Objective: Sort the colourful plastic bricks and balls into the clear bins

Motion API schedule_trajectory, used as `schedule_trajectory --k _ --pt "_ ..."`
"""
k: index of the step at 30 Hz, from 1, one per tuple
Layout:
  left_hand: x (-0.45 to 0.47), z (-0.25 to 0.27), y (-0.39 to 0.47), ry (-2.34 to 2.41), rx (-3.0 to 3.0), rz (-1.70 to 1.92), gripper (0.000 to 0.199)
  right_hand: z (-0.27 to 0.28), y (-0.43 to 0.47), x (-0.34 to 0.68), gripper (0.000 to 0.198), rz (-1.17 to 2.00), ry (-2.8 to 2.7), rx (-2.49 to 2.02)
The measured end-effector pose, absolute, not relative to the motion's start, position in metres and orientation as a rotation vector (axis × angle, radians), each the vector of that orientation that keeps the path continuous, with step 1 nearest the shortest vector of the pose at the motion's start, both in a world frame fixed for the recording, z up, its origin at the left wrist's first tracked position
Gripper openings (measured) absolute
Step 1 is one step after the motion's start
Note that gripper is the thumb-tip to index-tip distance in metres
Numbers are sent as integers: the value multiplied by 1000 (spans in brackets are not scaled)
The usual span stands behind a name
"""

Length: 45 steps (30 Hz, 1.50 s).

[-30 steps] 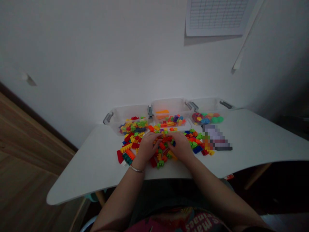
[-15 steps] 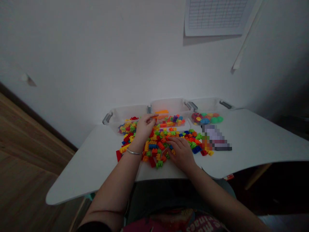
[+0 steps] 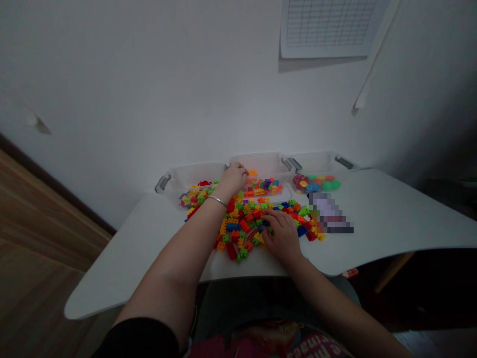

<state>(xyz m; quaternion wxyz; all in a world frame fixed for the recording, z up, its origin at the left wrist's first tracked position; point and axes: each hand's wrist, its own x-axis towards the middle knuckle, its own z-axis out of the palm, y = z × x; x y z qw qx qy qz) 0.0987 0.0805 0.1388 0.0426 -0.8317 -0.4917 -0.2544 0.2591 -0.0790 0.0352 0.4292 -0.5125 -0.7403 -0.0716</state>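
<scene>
A loose heap of toy building bricks (image 3: 242, 226) in red, yellow, green, orange and blue lies on the white table. My left hand (image 3: 234, 179), with a bangle on its wrist, reaches over the heap to the middle clear plastic bin (image 3: 261, 161). Its fingers are curled together at the bin's left side, near an orange piece (image 3: 252, 173); what they hold, if anything, is hidden. At the right part of the heap rests my right hand (image 3: 283, 236), thumb and fingers apart, fingertips among the bricks. Several bricks lie inside the middle bin.
The left clear bin (image 3: 197, 171) holds small colourful pieces. In the right bin (image 3: 316, 160) are round green, blue and red pieces. A pixelated flat object (image 3: 331, 211) lies right of the heap. The wall stands directly behind the bins; the table's front edge curves near my body.
My left hand has moved forward and up, from above the back of the heap to the middle bin. My right hand stays at the heap, with its fingers slightly shifted.
</scene>
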Motion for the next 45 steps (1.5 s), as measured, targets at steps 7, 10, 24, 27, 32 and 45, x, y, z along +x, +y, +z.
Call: schedule_trajectory --k 7,10,24,27,32,45 --pt "109 133 73 -1468 -2405 -464 49 30 -76 259 26 -157 -1857 -1307" --pt "110 133 71 -1496 -2376 -493 49 28 -75 257 25 -162 -1851 -1298" --pt "67 142 42 -1341 -2280 -1079 41 19 -112 226 46 -110 -2597 -506" --pt "55 145 30 -1376 -2184 -1159 37 13 -121 203 30 -98 -2805 -473" --pt "41 140 17 -1377 -2157 -1154 31 15 -119 189 28 62 -2839 -553" --pt "33 113 7 -1447 -2369 -933 26 18 -88 191 27 419 -2393 -710"
